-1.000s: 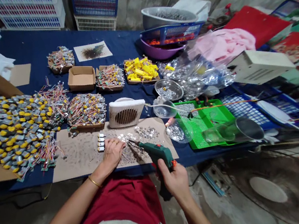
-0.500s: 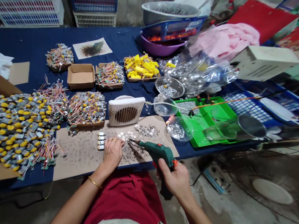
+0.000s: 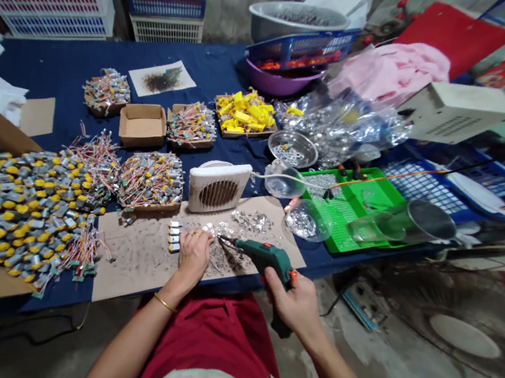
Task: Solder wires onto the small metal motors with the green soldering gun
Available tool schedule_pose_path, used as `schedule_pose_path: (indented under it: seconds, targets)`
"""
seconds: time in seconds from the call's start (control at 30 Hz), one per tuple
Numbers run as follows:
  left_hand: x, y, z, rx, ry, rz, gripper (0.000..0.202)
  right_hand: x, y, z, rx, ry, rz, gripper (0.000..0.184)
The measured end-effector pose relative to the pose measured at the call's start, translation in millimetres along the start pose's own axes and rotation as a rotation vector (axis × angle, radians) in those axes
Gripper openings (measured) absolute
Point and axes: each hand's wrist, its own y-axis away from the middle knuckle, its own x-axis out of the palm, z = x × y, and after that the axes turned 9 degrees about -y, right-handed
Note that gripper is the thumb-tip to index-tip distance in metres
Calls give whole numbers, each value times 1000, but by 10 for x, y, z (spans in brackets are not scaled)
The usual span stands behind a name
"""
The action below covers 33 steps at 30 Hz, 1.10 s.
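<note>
My right hand point(image 3: 295, 299) is wrapped round the handle of a green soldering gun point(image 3: 267, 258). Its thin metal tip points left, close to the fingertips of my left hand point(image 3: 196, 252). Those fingers are bent and pressed together low over a cardboard sheet point(image 3: 131, 249); whatever they pinch is hidden under them. Thin wires point(image 3: 215, 263) stick out beside them. Just left of the fingers, several small motors point(image 3: 174, 232) with white ends lie in a neat column. Small shiny metal pieces point(image 3: 251, 222) are scattered beyond the soldering gun's tip.
A white-framed fan point(image 3: 216, 189) stands behind my hands. To the left are a heap of yellow-capped motors point(image 3: 16, 211) and a box of wired motors point(image 3: 151, 181). Rightward sit a clear bowl of metal pieces point(image 3: 304, 220) and a green basket point(image 3: 335, 246). Yellow parts point(image 3: 246, 112) fill a box behind.
The whole view has shifted slightly, so things on the table appear a little further right. Both hands keep nearly the same pose, with the soldering gun's tip still by my left fingertips.
</note>
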Motion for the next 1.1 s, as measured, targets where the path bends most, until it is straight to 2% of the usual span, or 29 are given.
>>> schedule_pose_path:
  seconds: [0.2,0.53,0.7,0.93,1.0,1.1]
  targets:
    - [14,0,5,-3,-6,2,19,13,-8,-2,-1,24,26,48]
    - [-16,-5,-9,-9,-1,16,19,44,-37,-12,-80,67,27,42]
    - [2,4,-4,-11,-4,24,19,39,-63,116,-154,67,47,38]
    - [29,8,4,6,-24,14,19,54,-138,354,-202,53,154,32]
    - [27,9,2,8,-37,8,19,39,-150,383,-207,56,147,33]
    - [38,10,7,8,-47,-3,19,-23,-121,377,-207,58,61,36]
